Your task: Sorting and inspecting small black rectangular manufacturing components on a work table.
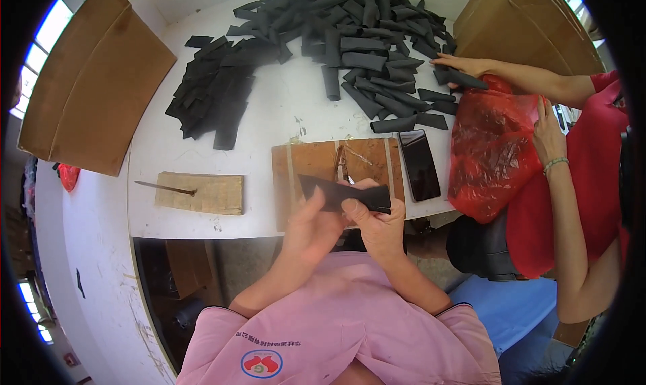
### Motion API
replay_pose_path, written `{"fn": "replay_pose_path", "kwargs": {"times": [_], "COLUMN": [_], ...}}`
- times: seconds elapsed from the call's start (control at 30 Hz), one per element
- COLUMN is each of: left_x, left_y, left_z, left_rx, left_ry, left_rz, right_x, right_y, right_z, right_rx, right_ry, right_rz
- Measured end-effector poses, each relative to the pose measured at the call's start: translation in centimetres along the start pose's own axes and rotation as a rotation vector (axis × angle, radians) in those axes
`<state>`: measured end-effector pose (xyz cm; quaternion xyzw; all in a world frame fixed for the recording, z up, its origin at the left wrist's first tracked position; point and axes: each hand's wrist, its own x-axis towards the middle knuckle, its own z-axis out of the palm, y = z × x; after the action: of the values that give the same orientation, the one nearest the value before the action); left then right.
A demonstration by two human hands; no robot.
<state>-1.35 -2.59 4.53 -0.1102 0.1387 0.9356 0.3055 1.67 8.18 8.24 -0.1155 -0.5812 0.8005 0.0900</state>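
White worktop (259, 186), pretty cluttered. Fingers first: left hand (313, 227) pinches the left part of a dark sleeve (331, 195), right hand (380, 225) grips its right part. Long axis runs roughly left to right, over the brown board (284, 159). Phone (418, 166) just right, dark pile (363, 44) beyond.

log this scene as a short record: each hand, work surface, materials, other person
left hand: grips one end of the black piece
right hand: grips its other end
work surface: brown board on white table
left of board: pale block
right of board: dark phone
far side: black pile
other person: one hand on red bag
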Motion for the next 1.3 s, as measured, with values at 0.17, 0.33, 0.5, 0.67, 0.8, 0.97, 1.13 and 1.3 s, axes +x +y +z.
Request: {"fn": "replay_pose_path", "kwargs": {"times": [0.17, 0.33, 0.5, 0.67, 0.8, 0.97, 1.13, 1.3], "left_x": [-0.4, -1.9, -2.8, -1.8, -1.2, -0.8, -1.4, -1.7], "left_y": [0.4, 0.7, 1.9, 1.4, 1.9, 2.6, 1.6, 1.8], "left_z": [1.0, 1.2, 2.9, 2.8, 2.4, 1.0, 0.7, 0.5], "left_rx": [0.45, 0.886, 0.984, 1.105, 0.91, 0.701, 0.743, 0.759], "left_ry": [0.113, 0.27, 0.134, 0.174, 0.225, 0.277, 0.253, 0.253], "left_rz": [0.078, 0.408, 0.395, 0.295, 0.166, -0.028, 0.085, 0.082], "right_x": [1.0, 1.7, 2.1, 2.4, 2.2, 2.1, 2.1, 2.0], "right_y": [-0.7, -0.1, 0.7, 1.8, 2.0, 2.2, 2.8, 3.0], "right_z": [-0.7, -1.3, -1.7, -2.0, -2.6, -2.7, -2.8, -2.6], "right_rx": [-0.492, -0.819, -0.949, -1.06, -1.244, -1.323, -1.303, -1.304], "right_ry": [0.058, 0.069, 0.05, 0.033, -0.021, -0.057, -0.034, -0.046], "right_rz": [-0.224, -0.503, -0.716, -0.823, -0.912, -0.974, -0.936, -0.936]}}
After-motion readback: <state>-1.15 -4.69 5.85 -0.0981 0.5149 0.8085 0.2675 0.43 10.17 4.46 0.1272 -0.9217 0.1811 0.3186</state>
